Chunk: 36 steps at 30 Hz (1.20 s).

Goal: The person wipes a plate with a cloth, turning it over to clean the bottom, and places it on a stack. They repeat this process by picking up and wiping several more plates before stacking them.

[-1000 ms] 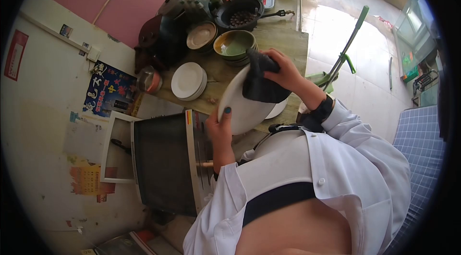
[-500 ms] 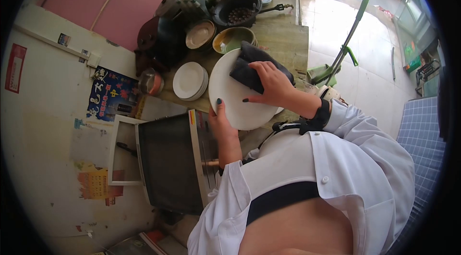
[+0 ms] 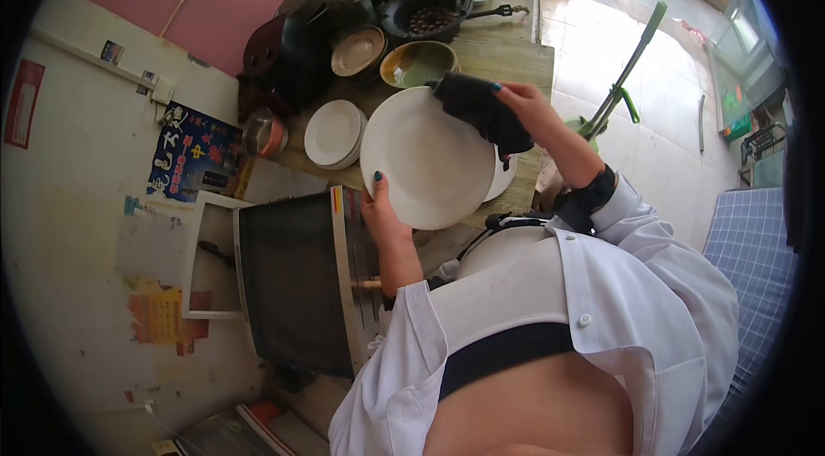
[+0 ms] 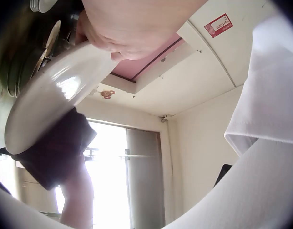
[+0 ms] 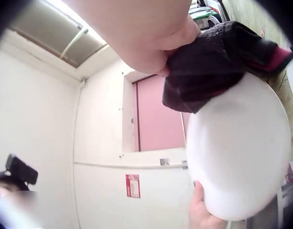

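**Left hand [image 3: 387, 220] on large plate [image 3: 425, 159]; right hand [image 3: 530, 110] on dark cloth [image 3: 485, 112]**

Left hand grips the large plate's lower-left rim, thumb on the upper face; right hand grips the dark cloth over the upper-right rim. Large plate is held over the desk [image 3: 507, 52] edge, face directed up toward the head camera. Outline nearly round; long axis cannot be determined. Head view, outward: small plate stack [image 3: 333, 132] at left, another white plate [image 3: 504, 179] partly hidden at right, bowls [image 3: 419, 66] beyond, then pan [image 3: 427, 13].
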Motion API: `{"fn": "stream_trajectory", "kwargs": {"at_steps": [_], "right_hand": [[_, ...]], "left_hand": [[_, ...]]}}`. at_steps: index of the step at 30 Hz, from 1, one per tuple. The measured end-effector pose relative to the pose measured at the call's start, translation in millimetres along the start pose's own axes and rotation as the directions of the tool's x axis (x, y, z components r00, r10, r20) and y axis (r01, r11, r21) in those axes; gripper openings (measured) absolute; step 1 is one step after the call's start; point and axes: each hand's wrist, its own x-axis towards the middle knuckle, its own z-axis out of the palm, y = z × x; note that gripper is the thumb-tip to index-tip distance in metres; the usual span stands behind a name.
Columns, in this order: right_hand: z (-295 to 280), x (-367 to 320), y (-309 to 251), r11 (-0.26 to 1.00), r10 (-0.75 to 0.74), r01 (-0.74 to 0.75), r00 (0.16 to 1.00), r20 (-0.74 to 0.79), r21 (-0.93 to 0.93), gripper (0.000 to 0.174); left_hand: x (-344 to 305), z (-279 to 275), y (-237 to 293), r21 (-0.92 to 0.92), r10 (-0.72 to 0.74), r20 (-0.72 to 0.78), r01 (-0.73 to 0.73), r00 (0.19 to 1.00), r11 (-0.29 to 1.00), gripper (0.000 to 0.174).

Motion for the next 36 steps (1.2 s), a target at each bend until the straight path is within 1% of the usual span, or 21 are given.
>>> {"fn": "stream_trajectory", "kwargs": {"at_steps": [1, 2, 3, 6, 8, 9, 12, 13, 15, 17, 19, 21, 23, 25, 26, 28, 29, 30, 31, 34, 36], "right_hand": [[-14, 5, 2, 0.957, 0.114, -0.113, 0.993, 0.013, 0.267, 0.022], [-25, 10, 1, 0.831, 0.220, -0.216, 0.974, 0.054, 0.512, 0.023], [-33, 11, -6, 0.826, 0.236, -0.185, 0.971, -0.030, 0.532, 0.020], [-54, 23, -14, 0.840, 0.177, -0.105, 0.980, -0.087, 0.532, 0.023], [-61, 31, -17, 0.938, 0.039, 0.059, 0.961, -0.272, 0.343, 0.025], [-58, 29, -25, 0.938, 0.039, 0.059, 0.961, -0.273, 0.342, 0.025], [-35, 31, -49, 0.942, -0.331, 0.328, 0.865, -0.378, -0.075, 0.023], [-25, 29, -55, 0.942, -0.331, 0.328, 0.865, -0.377, -0.075, 0.023], [-2, 15, -68, 0.928, -0.340, 0.306, 0.929, -0.145, -0.214, 0.026], [21, 10, -61, 0.815, -0.491, 0.508, 0.861, 0.133, -0.278, 0.033], [44, -2, -52, 0.789, -0.493, 0.597, 0.756, 0.431, -0.145, 0.030], [53, -6, -39, 0.403, -0.532, 0.822, 0.568, 0.628, -0.403, 0.024], [52, -3, -37, 0.374, -0.552, 0.855, 0.517, 0.654, -0.361, 0.024], [52, -1, -50, 0.457, -0.502, 0.792, 0.605, 0.617, -0.405, 0.027], [57, -2, -57, 0.461, -0.497, 0.792, 0.603, 0.624, -0.399, 0.027], [67, -3, -71, 0.325, -0.714, 0.810, 0.548, 0.435, -0.487, 0.031], [65, -3, -75, 0.325, -0.712, 0.813, 0.547, 0.440, -0.484, 0.031], [63, -3, -79, 0.444, -0.507, 0.744, 0.668, 0.545, -0.500, 0.035], [61, -2, -81, 0.540, -0.269, 0.651, 0.734, 0.624, -0.533, 0.038], [51, 9, -73, 0.595, -0.174, 0.620, 0.721, 0.671, -0.512, 0.037], [46, 11, -66, 0.628, -0.214, 0.620, 0.719, 0.662, -0.471, 0.039]], "left_hand": [[1, -3, 0, 0.010, 0.004, -0.013, -0.004, 1.000, 1.000, 0.031], [2, -5, -1, 0.020, 0.008, -0.025, -0.008, 1.000, 1.000, 0.030], [5, -10, -3, 0.020, 0.009, -0.026, -0.008, 1.000, 1.000, 0.030], [8, -18, -6, 0.015, -0.006, -0.027, 0.006, 1.000, 1.000, 0.032], [6, -15, -4, 0.038, -0.015, -0.047, 0.017, 0.999, 0.999, 0.026], [5, -15, -5, 0.038, -0.015, -0.047, 0.017, 0.999, 0.999, 0.026], [3, -10, -7, 0.101, -0.030, -0.024, 0.032, 0.999, 0.994, 0.025], [0, -6, -7, 0.085, -0.043, 0.007, 0.042, 0.999, 0.996, 0.025], [-5, 0, -8, 0.069, -0.056, 0.039, 0.053, 0.998, 0.996, 0.025], [-7, 4, -9, 0.065, -0.102, 0.112, 0.095, 0.988, 0.993, 0.026], [-8, 8, -9, 0.048, -0.098, 0.133, 0.092, 0.986, 0.995, 0.028], [-13, 15, -1, 0.019, -0.089, 0.115, 0.087, 0.989, 0.996, 0.028], [-12, 9, 0, 0.029, -0.071, 0.123, 0.068, 0.990, 0.997, 0.028], [-14, 5, 0, 0.040, -0.058, 0.128, 0.054, 0.990, 0.998, 0.029], [-16, 5, 0, 0.079, -0.063, 0.159, 0.051, 0.985, 0.996, 0.028], [-20, 7, 1, 0.112, -0.069, 0.185, 0.049, 0.980, 0.992, 0.028], [-22, 9, 2, 0.146, -0.095, 0.214, 0.064, 0.972, 0.987, 0.027], [-23, 10, 3, 0.181, -0.121, 0.243, 0.077, 0.962, 0.981, 0.027], [-25, 11, 4, 0.179, -0.118, 0.241, 0.076, 0.963, 0.981, 0.027], [-29, 14, 10, 0.205, -0.102, 0.284, 0.043, 0.953, 0.978, 0.026], [-33, 20, 20, 0.297, -0.065, 0.298, -0.028, 0.952, 0.954, 0.025]]}}
